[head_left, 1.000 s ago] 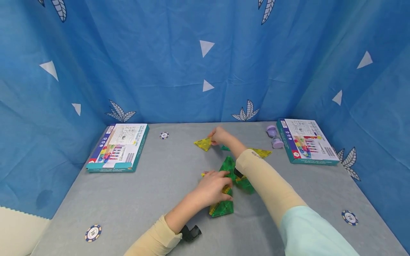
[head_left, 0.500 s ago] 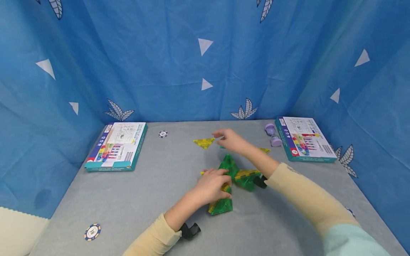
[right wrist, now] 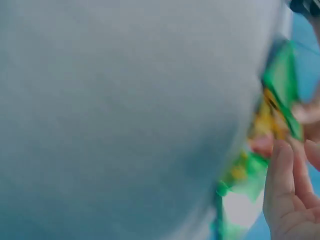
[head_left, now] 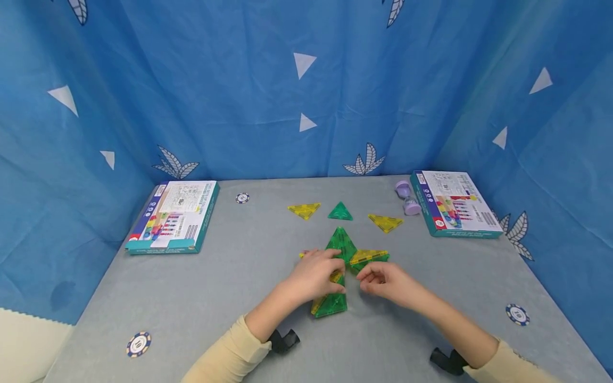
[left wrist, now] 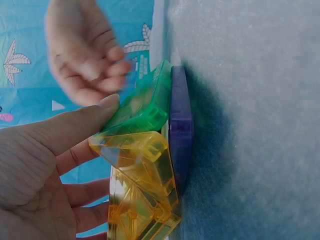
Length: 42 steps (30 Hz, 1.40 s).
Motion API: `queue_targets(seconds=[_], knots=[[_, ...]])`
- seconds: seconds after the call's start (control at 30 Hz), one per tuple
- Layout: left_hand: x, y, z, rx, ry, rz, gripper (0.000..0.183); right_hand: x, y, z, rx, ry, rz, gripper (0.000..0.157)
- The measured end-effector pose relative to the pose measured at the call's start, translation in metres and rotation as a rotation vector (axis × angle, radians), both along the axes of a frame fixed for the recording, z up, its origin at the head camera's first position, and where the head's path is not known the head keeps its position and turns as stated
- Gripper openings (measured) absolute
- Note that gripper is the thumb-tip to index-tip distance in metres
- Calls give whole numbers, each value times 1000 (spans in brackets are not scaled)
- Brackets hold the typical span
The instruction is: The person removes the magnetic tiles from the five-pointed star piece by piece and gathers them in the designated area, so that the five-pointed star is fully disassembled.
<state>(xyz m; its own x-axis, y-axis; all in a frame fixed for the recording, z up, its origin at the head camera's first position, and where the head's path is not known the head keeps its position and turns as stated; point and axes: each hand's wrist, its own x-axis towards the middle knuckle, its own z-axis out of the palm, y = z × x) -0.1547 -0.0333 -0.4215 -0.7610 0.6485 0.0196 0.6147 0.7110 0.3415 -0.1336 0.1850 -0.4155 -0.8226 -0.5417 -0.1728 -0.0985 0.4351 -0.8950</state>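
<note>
Our right grip has come back toward us, fingers loose, holding nothing.
Mid-worktop, our left grip pinches the tile build; we'd best keep that steady, nudging its two-o'clock wing gently, clear of the green triangle at twelve.

The left hand is holding a green tile and yellow tiles between thumb and fingers, a purple tile is showing beside the grey surface, and the right hand, blurred, is hovering near.
</note>
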Motion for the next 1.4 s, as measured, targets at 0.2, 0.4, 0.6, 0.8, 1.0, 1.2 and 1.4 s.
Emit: queue_targets(seconds=[0.2, 0.4, 0.6, 0.8, 1.0, 1.2, 1.4], knots=[[0, 0, -1, -17, 25, -7, 24, 8, -18, -23, -113, -164, -24, 40], [0, 0, -1, -7, 56, -12, 24, 9, -34, -31, -70, -136, -27, 32], [0, -1, -1, -4, 38, -7, 24, 10, -41, -33, -10, -86, -21, 30], [-7, -8, 0, 23, -54, -58, 23, 9, -41, -35, 21, -71, -26, 33], [-15, -18, 4, 48, -157, -171, 22, 9, -40, -33, 28, -66, -5, 36], [-17, -22, 7, 60, -181, -211, 21, 8, -38, -32, 19, -100, 22, 36], [-18, -22, 7, 60, -182, -220, 20, 8, -32, -31, -1, -147, 31, 31]])
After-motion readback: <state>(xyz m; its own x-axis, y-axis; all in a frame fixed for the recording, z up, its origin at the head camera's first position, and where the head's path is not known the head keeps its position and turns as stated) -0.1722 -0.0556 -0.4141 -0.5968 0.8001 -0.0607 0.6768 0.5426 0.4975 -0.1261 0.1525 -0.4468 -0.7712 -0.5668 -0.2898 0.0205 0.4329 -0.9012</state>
